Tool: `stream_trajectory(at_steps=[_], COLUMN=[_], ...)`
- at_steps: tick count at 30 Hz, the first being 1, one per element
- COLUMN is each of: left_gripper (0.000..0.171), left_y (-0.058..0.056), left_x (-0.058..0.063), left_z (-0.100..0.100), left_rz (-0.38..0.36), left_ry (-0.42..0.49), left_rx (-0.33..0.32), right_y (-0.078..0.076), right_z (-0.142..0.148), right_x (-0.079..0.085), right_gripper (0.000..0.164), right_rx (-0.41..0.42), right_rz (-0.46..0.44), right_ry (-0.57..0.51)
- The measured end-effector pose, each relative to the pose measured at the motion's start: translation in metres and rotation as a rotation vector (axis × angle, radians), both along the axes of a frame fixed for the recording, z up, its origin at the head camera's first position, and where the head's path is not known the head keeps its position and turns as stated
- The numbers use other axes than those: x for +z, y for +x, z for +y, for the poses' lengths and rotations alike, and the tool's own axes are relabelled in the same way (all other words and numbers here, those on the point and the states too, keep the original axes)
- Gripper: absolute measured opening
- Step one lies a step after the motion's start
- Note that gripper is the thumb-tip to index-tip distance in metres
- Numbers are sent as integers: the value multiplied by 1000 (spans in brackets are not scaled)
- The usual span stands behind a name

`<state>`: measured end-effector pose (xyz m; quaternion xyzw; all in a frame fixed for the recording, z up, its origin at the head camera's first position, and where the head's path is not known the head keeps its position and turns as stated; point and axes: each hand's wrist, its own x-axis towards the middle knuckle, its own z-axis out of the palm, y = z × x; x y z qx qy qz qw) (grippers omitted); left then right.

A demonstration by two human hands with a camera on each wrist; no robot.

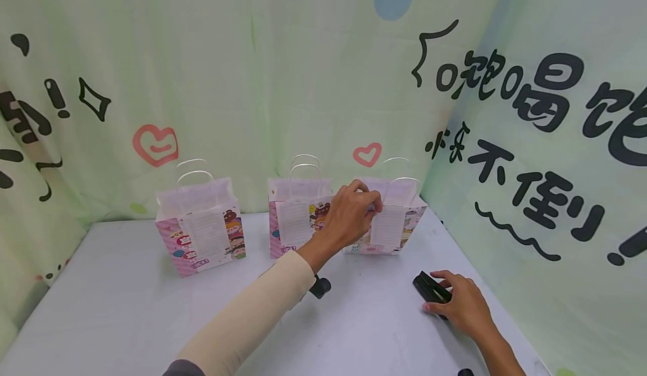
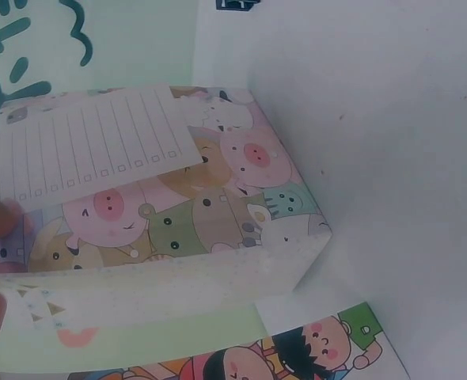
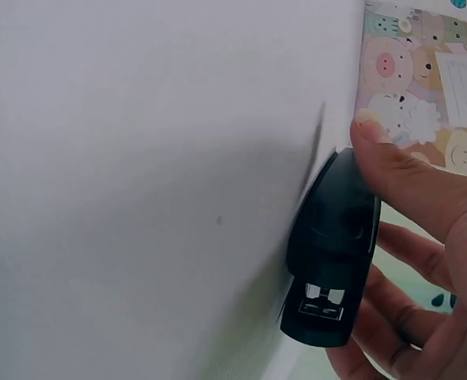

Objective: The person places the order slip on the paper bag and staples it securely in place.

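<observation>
Three printed paper gift bags stand at the back of a white table: a left bag (image 1: 167, 241), a middle bag (image 1: 274, 224) and a right bag (image 1: 417, 216). My left hand (image 1: 351, 210) pinches the top edge of the right bag together with its lined paper sheet (image 2: 99, 146). In the left wrist view a thumb lies on the front and a finger is behind the rim. My right hand (image 1: 465, 303) grips a black stapler (image 3: 336, 214) low over the table at the right, thumb on one side and fingers on the other.
Lined sheets also lie against the fronts of the left and middle bags. White twisted handles (image 1: 197, 173) rise from the bags. A printed curtain (image 1: 227, 84) hangs behind and beside the table (image 1: 121, 308), whose right edge runs close to my right hand.
</observation>
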<state>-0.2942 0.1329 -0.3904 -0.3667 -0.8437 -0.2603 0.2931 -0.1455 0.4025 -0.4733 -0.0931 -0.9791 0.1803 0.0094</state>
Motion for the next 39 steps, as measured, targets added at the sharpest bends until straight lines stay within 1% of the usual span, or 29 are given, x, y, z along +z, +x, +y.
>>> stream_trajectory(at_steps=[9, 14, 18, 23, 28, 33, 39], left_gripper=[8, 8, 7, 7, 7, 8, 8], left_y=[0, 0, 1, 1, 0, 0, 1], left_x=[-1, -1, -1, -1, 0, 0, 0], left_z=[1, 0, 1, 0, 0, -1, -1], left_rz=[-5, -6, -8, -5, -5, -4, 1], left_ry=[11, 10, 4, 0, -8, -9, 0], left_rx=[-3, -9, -15, -7, -10, -12, -12], right_y=[0, 1, 1, -1, -1, -3, -6], right_z=[2, 1, -3, -12, -23, -34, -41], right_x=[-4, -5, -3, 4, 14, 23, 33], right_gripper=[87, 82, 84, 85, 85, 80, 76], right_rx=[5, 21, 13, 6, 29, 26, 42], right_rz=[-27, 1, 31, 99, 160, 216, 303], right_ry=[39, 40, 5, -75, -107, -135, -203])
